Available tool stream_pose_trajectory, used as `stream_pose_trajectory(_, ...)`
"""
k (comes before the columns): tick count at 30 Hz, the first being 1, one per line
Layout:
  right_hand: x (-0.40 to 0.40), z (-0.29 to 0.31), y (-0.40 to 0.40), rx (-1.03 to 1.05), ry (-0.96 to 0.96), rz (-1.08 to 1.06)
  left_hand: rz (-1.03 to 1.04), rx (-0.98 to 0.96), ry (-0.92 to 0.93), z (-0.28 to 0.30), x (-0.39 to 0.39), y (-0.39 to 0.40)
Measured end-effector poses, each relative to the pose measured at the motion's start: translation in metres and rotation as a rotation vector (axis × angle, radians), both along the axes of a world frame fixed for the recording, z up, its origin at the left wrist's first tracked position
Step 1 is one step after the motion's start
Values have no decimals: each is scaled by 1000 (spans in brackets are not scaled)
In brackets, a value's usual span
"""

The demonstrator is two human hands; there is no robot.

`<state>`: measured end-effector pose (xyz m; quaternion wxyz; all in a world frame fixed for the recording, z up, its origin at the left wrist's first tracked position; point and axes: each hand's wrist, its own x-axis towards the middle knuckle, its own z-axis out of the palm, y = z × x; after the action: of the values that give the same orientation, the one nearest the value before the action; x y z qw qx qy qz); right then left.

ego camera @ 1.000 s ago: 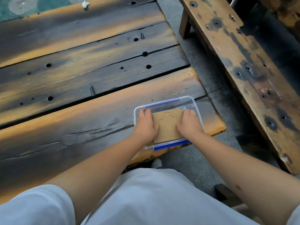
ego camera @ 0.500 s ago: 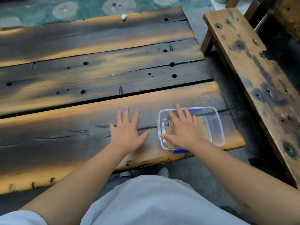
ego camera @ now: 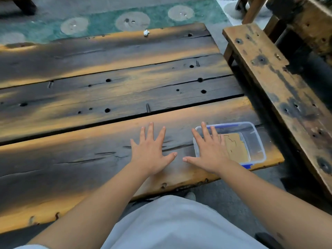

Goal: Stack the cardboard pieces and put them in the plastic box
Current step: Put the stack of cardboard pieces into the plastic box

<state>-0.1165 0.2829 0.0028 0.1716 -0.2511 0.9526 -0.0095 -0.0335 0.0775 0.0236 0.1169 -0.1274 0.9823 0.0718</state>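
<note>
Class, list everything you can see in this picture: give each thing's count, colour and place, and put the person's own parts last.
plastic box: one, clear with blue rim, near right corner of the table
cardboard pieces: brown stack, count unclear, flat inside the box
table: one, dark and orange planks, fills the middle
bench: one, worn wood, right of the table
white scrap: one, far table edge
rug: green with pale circles, beyond the table
left hand: spread, over the table
right hand: spread, over the box's left edge

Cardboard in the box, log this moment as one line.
cardboard: inside plastic box | left hand: open, empty, over table | right hand: open, empty, over box's left edge
</note>
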Motion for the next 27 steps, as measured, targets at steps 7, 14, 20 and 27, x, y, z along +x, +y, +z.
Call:
stream_pose_trajectory(7, 25, 3, 2, 14, 32, -215, -207, 51, 15, 5, -17, -1)
stream_pose_trajectory(14, 68, 11, 33, -3, 49, -523, -517, 58, 84, 2, -36, 36)
stream_pose_trajectory(20, 113, 18, 79, -28, 96, -748, -734, 70, 109, 8, -35, 93)
stream_pose_trajectory(27, 174, 20, 152, -44, 124, -989, -967, 62, 157, 18, -13, 183)
